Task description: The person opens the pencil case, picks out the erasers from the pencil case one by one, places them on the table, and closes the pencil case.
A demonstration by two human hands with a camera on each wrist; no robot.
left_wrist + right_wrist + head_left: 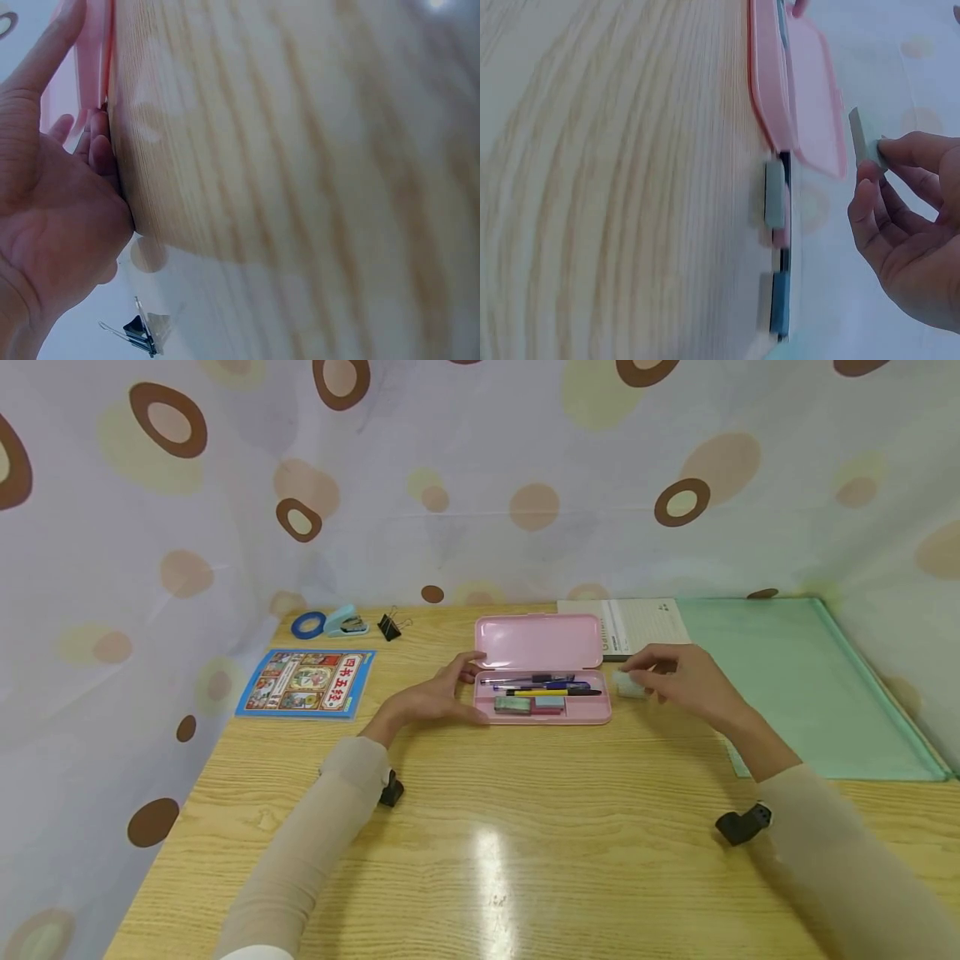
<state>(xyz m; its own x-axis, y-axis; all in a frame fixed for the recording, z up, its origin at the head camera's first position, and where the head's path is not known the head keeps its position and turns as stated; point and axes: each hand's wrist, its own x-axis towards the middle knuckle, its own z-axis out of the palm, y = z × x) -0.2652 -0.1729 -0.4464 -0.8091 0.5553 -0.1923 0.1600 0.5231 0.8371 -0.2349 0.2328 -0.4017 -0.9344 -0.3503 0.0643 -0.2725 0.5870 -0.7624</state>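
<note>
We have our left hand (438,695) resting against the left end of the open pink pencil case (542,693), fingers loosely extended and touching its rim rather than gripping it; that looks to us like a way of steadying the case on the slick wooden table (480,860). Our right hand (686,678) pinches a small pale eraser (628,684) between thumb and fingertips (870,169), just beside the case at its three o'clock. The eraser is a soft-looking, flat rectangular block, whitish green.

The case is smooth hard plastic with rounded corners, its lid hinged up toward twelve o'clock. In the tray lie pens (536,680), a yellow pencil (543,692) and small pastel blocks (531,703).

At ten o'clock sit a glossy picture book (307,682), a blue tape roll (308,625), a stapler (345,622) and a black binder clip (389,626). A notepad (637,625) and green mat (802,685) lie at two o'clock.
</note>
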